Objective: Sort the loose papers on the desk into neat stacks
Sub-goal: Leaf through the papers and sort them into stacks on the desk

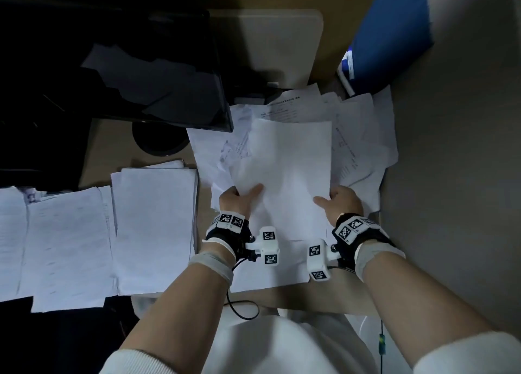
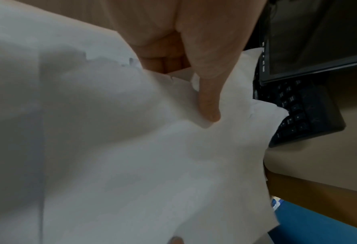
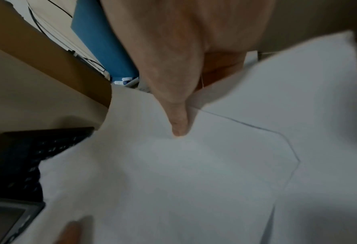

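Both hands pinch one blank white sheet [image 1: 287,170] over the loose pile [image 1: 358,137] on the bench [image 1: 318,297]: left hand [image 1: 239,197] at its left edge, right hand [image 1: 342,201] at its right. Print on pile sheets too small to read. Neat stacks [image 1: 153,227] lie left.
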The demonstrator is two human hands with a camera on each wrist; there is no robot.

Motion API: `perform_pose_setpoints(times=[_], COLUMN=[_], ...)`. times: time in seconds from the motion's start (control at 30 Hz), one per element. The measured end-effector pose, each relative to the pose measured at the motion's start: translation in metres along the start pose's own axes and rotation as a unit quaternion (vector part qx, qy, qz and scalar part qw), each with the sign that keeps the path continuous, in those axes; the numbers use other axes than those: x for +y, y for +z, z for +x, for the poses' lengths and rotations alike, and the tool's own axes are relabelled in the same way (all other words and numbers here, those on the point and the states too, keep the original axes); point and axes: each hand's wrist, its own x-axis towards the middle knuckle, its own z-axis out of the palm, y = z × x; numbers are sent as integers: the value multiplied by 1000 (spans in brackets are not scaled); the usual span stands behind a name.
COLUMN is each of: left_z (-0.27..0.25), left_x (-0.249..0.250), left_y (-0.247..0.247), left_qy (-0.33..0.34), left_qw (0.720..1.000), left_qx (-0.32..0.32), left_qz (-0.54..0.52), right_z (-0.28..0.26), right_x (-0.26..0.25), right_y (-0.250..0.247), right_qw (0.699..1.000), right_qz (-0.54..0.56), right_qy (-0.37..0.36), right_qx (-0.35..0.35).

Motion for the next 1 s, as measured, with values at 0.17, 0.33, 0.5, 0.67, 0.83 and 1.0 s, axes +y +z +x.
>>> perform_pose_setpoints(times=[0.17,0.33,0.5,0.67,0.83,1.0], left_z=[-5,-2,-1,1,0,-5], left_x=[-7,-17,-21,-23,-21,-40], left_y=[-11,-18,-14,-18,-23,-23], left_qy=[30,5,-10,35,57,-3], left_qw=[999,997,992,994,995,997], left_qx=[11,35,36,51,38,-73], left_qz=[-42,-66,-119,-87,-78,26], right_z=[-9,-10,-22,-30,-38,-47], right_x=[10,14,16,30,33,39], right_y=[2,3,-3,-5,-5,4], right_qw=[999,995,994,999,998,998], right_qz=[9,37,8,-1,19,57], right_qy=[21,60,44,32,32,25], right_qx=[47,69,100,35,56,-21])
